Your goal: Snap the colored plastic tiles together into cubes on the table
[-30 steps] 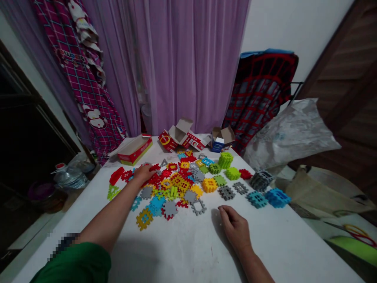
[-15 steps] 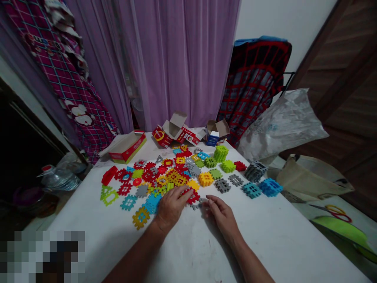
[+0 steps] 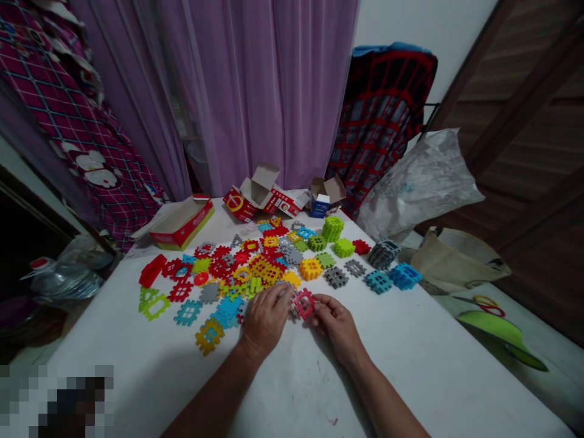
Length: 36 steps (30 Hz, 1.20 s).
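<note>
- Red piece (image 3: 304, 303) with a window shape: it is between the two hands, near the middle of the worktop (image 3: 283, 389), well in from the left and right edges.
- Right hand (image 3: 335, 322): thumb and fingers pinch the piece's right side.
- Left hand (image 3: 266, 317): fingertips are by its left side; I cannot tell if they grip it.
- Blue stack (image 3: 406, 275): near the worktop's right edge.
- Open box (image 3: 182, 228): at the far left corner.
</note>
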### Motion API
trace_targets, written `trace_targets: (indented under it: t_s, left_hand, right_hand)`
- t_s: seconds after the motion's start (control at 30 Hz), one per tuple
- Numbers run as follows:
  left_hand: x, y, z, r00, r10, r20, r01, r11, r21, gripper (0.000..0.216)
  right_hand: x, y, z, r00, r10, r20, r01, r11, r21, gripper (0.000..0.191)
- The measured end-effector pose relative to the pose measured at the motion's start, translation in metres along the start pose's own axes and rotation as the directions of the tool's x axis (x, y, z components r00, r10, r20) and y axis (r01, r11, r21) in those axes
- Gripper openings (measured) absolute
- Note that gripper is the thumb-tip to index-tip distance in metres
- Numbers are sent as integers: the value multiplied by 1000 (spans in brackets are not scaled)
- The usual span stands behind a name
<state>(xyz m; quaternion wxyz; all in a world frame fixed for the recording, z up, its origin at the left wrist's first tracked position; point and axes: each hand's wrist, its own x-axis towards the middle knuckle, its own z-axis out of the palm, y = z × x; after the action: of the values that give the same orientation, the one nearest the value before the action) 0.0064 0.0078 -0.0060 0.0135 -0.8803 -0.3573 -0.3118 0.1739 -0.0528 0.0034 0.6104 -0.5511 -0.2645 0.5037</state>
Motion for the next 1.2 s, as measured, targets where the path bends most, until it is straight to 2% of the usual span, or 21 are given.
trace_targets:
  t_s: [0.1, 0.27, 0.57, 0.7, 0.8, 0.93, 1.2]
  left_hand:
    - [-2, -4, -1, 995, -23, -100, 21, 1000, -22, 34]
    - [-2, -1, -2, 989, -5, -145, -5, 998, -63, 27]
    - [-3, 0, 4, 991, -112, -79, 96, 979, -182, 22]
    - [-2, -1, 6, 980, -185, -65, 170, 966, -196, 19]
    - [1, 0, 6, 973, -220, -73, 202, 960, -195, 18]
    - [2, 4, 7, 966, -244, -84, 224, 955, -192, 16]
    - [2, 9, 11, 961, -272, -45, 258, 944, -207, 15]
  right_hand:
    - [1, -2, -1, 1000, -4, -29, 5, 1000, 20, 61]
    - [3, 2, 1, 1000, -30, -8, 31, 999, 38, 58]
    - [5, 9, 1, 996, -76, 49, 75, 997, 8, 52]
    - [3, 14, 2, 988, -154, 20, 155, 983, -97, 50]
    - [-1, 21, 3, 963, -270, 13, 262, 917, -302, 48]
    - [-8, 22, 3, 915, -402, 18, 338, 743, -577, 45]
    - [-12, 19, 1, 875, -482, 48, 327, 516, -792, 41]
